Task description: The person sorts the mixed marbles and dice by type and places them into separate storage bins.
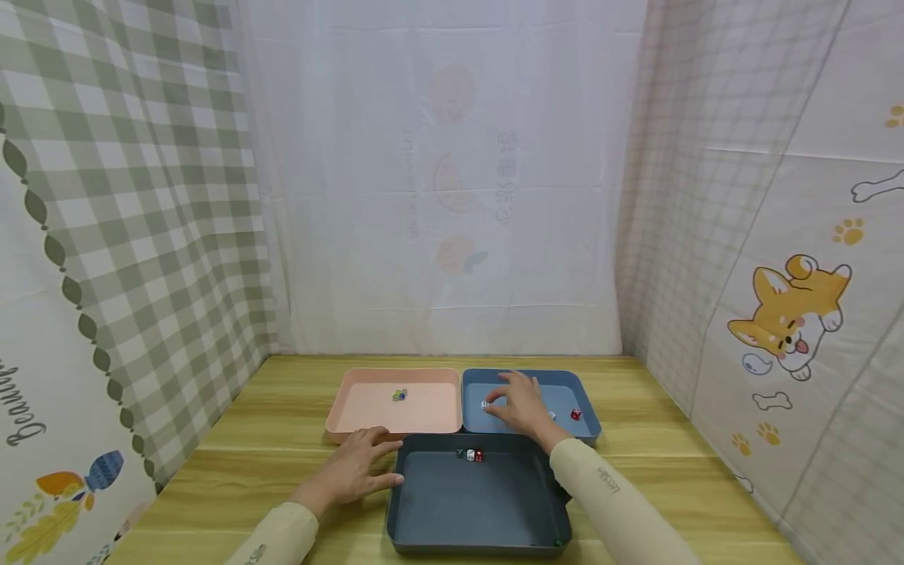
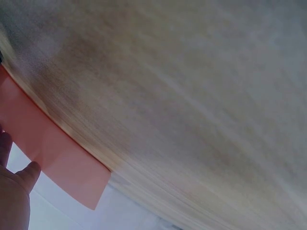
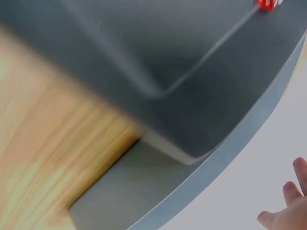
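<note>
My right hand (image 1: pixel 521 403) reaches over the blue tray (image 1: pixel 569 381), its thumb and index finger pinching a small white die (image 1: pixel 485 405) at their tips. In the right wrist view the other fingers (image 3: pixel 290 190) stand spread. Under my forearm is the dark grey tray (image 1: pixel 487 502), with a red die (image 1: pixel 479 455), a white die (image 1: pixel 470 454) and a dark die (image 1: pixel 460 453) near its far wall. At that tray's left rim my left hand (image 1: pixel 359 467) rests with relaxed fingers, in front of the pink tray (image 1: pixel 438 377), holding nothing.
Beside my right hand in the blue tray lie a red die (image 1: pixel 576 413) and another white die (image 1: pixel 552 415). A cluster of green and blue dice (image 1: pixel 399 395) sits in the pink tray. The wooden table (image 1: pixel 247 439) is bounded by hanging cloths (image 1: pixel 452 196).
</note>
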Action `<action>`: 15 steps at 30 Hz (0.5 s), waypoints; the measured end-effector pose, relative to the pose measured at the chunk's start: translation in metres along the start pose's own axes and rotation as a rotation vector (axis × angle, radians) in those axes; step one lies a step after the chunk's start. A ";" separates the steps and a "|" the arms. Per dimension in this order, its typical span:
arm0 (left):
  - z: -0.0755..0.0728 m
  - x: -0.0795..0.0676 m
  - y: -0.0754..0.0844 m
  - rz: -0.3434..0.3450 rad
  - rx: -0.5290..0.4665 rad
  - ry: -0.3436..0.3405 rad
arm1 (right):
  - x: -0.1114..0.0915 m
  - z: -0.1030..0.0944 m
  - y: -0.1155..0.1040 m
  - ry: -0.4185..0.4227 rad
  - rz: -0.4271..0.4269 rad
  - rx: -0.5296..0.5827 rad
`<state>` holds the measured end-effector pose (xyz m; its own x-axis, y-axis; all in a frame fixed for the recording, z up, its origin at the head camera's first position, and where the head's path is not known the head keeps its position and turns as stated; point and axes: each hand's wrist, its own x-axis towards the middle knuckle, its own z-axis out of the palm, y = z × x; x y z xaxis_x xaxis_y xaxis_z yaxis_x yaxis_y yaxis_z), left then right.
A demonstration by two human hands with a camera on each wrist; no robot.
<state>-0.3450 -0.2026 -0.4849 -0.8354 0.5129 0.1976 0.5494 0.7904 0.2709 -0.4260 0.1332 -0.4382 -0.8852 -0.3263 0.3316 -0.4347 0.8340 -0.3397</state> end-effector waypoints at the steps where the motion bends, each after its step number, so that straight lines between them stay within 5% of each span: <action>1: 0.000 0.000 0.000 0.001 -0.001 0.001 | 0.001 -0.001 0.003 0.008 0.016 -0.004; 15: -0.001 0.001 0.000 -0.004 0.012 0.001 | -0.007 -0.026 0.066 0.029 0.188 -0.030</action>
<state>-0.3456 -0.2023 -0.4838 -0.8378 0.5092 0.1971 0.5455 0.7965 0.2609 -0.4443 0.2018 -0.4403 -0.9450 -0.1512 0.2900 -0.2568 0.8921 -0.3718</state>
